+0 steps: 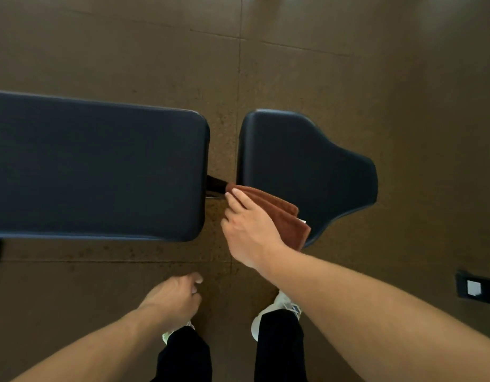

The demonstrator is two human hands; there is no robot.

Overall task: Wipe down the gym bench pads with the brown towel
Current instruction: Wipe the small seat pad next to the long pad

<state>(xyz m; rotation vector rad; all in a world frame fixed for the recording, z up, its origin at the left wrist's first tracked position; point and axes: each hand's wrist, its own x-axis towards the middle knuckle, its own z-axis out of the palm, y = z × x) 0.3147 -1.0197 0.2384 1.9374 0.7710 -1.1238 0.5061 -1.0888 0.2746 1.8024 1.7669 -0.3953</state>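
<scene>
Below, right hand [249, 230] on folded terry brown towel [282, 213] over smooth tapered seat pad [307, 164].

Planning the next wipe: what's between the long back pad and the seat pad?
Head view: a gap showing floor, a black frame bar crossing it, and the brown towel's corner.

Brown speckled floor [348, 78] with thin seams, glare at the top; a dark plate [476, 288] lies at right.
</scene>
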